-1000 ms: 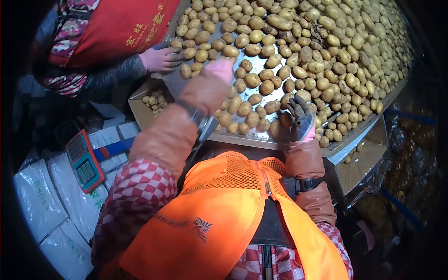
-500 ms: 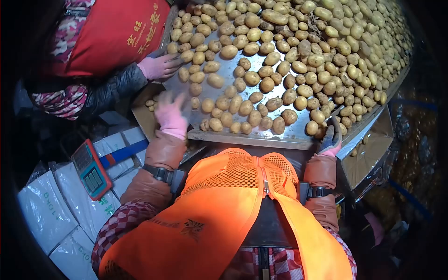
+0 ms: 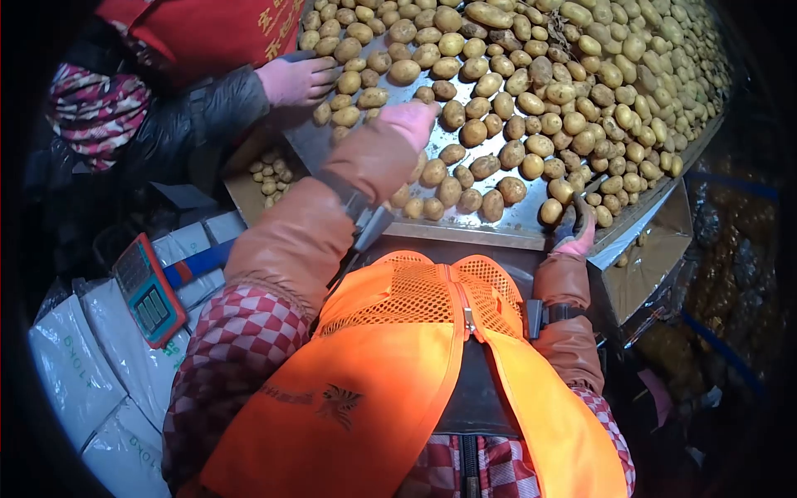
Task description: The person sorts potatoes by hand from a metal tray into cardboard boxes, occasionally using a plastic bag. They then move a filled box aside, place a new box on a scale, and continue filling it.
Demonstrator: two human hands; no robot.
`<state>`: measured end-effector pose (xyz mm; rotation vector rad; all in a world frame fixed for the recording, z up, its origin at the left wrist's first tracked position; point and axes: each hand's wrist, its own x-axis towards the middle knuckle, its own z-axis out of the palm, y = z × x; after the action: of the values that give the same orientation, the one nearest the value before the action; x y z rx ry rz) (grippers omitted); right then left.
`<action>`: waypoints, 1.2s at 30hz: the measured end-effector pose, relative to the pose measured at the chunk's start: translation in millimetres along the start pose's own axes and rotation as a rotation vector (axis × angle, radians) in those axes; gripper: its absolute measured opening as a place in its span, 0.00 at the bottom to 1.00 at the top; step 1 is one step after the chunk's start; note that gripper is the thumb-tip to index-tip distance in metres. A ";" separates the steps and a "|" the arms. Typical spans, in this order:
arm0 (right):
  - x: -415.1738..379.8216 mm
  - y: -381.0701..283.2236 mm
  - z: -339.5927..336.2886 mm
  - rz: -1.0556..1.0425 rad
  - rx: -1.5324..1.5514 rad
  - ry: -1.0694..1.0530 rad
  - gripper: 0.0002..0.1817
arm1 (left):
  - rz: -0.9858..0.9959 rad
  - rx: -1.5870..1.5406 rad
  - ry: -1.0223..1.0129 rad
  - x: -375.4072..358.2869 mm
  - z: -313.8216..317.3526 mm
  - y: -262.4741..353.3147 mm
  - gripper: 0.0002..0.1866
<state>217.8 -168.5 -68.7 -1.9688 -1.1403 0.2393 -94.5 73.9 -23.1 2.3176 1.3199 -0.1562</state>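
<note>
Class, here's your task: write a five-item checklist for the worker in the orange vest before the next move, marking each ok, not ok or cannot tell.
1. Left hand apart from co-worker's hand: ok, a gap shows.
2. Left hand's grip: cannot tell, fingers hidden.
3. Right hand at metal tabletop's front right corner: ok.
4. Tabletop clear of potatoes: not ok, many lie there.
5. Left cardboard box open: ok, potatoes show inside.

Was basically tons of potatoes, looked yellowish-tan, went brown and grubby in spots, sat heaped toward the right, lay scattered loose on the metal tabletop
</note>
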 end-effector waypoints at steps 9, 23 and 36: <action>0.9 -5.4 -1.0 -0.012 -0.120 -0.031 0.16 | -0.371 -0.264 0.776 -183.0 1.2 -93.4 0.21; -0.1 -13.0 -3.1 -0.131 -0.240 -0.109 0.20 | 0.011 -0.061 -0.109 -110.9 50.4 79.7 0.13; -2.2 -26.3 13.7 0.340 0.356 -0.140 0.22 | -0.067 -0.115 -0.064 -114.4 64.4 51.8 0.30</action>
<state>192.7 -156.1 -58.7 -1.8319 -0.7752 0.7180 -103.7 -66.9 -26.0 2.1568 1.3397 -0.1708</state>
